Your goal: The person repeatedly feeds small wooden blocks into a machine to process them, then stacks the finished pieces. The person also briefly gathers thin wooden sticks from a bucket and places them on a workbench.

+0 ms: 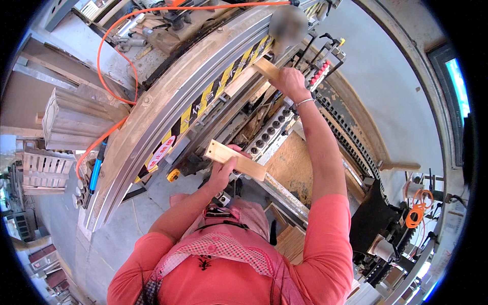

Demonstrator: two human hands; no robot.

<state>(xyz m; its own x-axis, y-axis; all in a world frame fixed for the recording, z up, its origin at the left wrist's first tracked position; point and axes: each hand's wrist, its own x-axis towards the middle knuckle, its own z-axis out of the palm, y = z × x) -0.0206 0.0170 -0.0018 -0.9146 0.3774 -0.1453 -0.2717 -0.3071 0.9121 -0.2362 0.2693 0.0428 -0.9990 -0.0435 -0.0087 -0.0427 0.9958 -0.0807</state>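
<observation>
My left hand (223,172) is closed round a short, pale wooden board (243,163) in front of my body. Small dark holes show at the board's left end. Farther off and to the right, my right hand (288,84), with a bracelet at the wrist, grips the near end of another small wooden piece (266,68). That piece lies close to a light wooden strip (241,83) by the machine's striped beam. Between the hands runs a metal rail with a row of round dark knobs (265,137).
A long curved-looking machine beam (203,101) with yellow-black striping crosses from lower left to upper right. An orange hose (100,61) loops over it, beside a blue air gun (95,170). A chain track (351,134) runs at right. A wooden panel (290,162) lies below the rail.
</observation>
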